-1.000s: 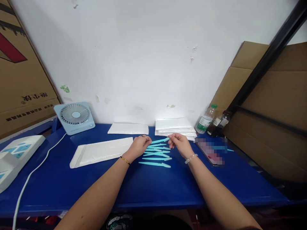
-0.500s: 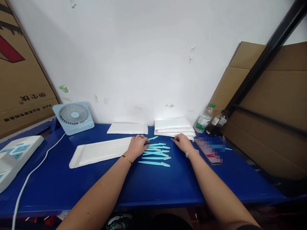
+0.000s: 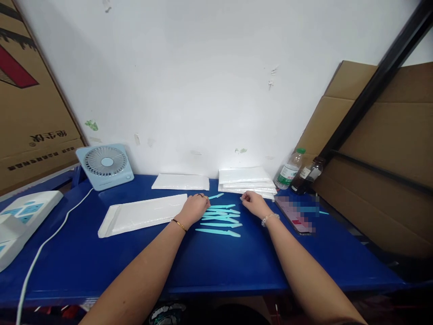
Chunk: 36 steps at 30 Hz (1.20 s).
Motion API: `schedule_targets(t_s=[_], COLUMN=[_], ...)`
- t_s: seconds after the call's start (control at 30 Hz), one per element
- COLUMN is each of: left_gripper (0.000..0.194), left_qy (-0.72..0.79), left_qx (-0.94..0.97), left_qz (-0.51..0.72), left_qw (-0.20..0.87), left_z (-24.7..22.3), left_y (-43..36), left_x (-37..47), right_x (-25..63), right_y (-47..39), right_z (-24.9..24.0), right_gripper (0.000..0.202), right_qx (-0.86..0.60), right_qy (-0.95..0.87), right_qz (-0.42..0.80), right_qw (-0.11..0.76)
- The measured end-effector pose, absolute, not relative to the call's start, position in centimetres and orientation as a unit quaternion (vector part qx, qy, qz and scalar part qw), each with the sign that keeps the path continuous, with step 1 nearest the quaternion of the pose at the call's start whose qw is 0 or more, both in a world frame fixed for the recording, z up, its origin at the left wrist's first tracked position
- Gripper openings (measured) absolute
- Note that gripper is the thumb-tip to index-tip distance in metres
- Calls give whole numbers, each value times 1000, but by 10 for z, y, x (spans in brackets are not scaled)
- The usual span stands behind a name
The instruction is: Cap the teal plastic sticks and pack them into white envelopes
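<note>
My left hand (image 3: 196,206) is closed, its fingers curled at the upper left end of a group of light-blue eyebrow razors. One razor (image 3: 215,196) sticks out from beneath these fingers, its handle hidden by the hand. Several more razors (image 3: 219,225) lie below it in a loose row on the blue table (image 3: 233,266), some crossing. To the right, apart from the row, my right hand (image 3: 255,204) pinches a small, pale piece at its fingertips, too small to name. A long white padded envelope (image 3: 145,214) lies at the left hand's left.
White padded envelopes stand in a stack (image 3: 246,176), with another envelope (image 3: 181,181) left of it by the wall. Two bottles (image 3: 287,174) and a phone (image 3: 294,216) are on the right. A fan (image 3: 106,164) and a power strip (image 3: 30,210) with a cable sit left.
My right hand has moved slightly left, its fingers curling more around the small piece. My left hand stays nearly in place, fingers drawn a little closer together.
</note>
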State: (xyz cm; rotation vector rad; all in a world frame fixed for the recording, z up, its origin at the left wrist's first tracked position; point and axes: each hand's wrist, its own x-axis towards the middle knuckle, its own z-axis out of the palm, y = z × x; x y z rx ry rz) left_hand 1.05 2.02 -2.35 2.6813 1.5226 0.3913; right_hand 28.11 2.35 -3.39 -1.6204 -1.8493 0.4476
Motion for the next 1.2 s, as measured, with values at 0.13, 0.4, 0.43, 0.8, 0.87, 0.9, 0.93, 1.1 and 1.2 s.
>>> schedule_targets(t_s=[0.13, 0.4, 0.43, 0.8, 0.87, 0.9, 0.93, 1.1, 1.2], left_gripper=[27, 26, 26, 28, 29, 29, 32, 98, 110], left_qy=[487, 500, 500, 482, 485, 487, 488, 444, 428], left_qx=[862, 836, 836, 837, 838, 838, 838, 877, 887], left_qz=[137, 177, 179, 200, 200, 207, 214, 132, 103], left_qw=[42, 137, 140, 166, 150, 133, 116, 124, 141], left_z=[-22, -19, -18, -16, -16, -17, -18, -25, -25], left_y=[21, 20, 20, 18, 17, 17, 16, 11, 8], left_x=[9, 6, 6, 8, 8, 9, 9, 10, 12], right_x=[279, 274, 274, 263, 262, 262, 262, 263, 262], right_y=[17, 6, 6, 6, 7, 7, 8, 8, 0], right_z=[-27, -18, -18, -25, -27, -29, -30, -31, -24], right_gripper=[13, 31, 32, 33, 31, 30, 29, 30, 54], right_qx=[-568, -481, -483, -465, -467, -472, -481, -533, -488], right_qy=[-591, -553, -556, -578, -604, -623, -645, -736, -786], right_qz=[373, 489, 484, 500, 478, 457, 428, 248, 216], right_qw=[434, 473, 472, 446, 434, 425, 412, 335, 311])
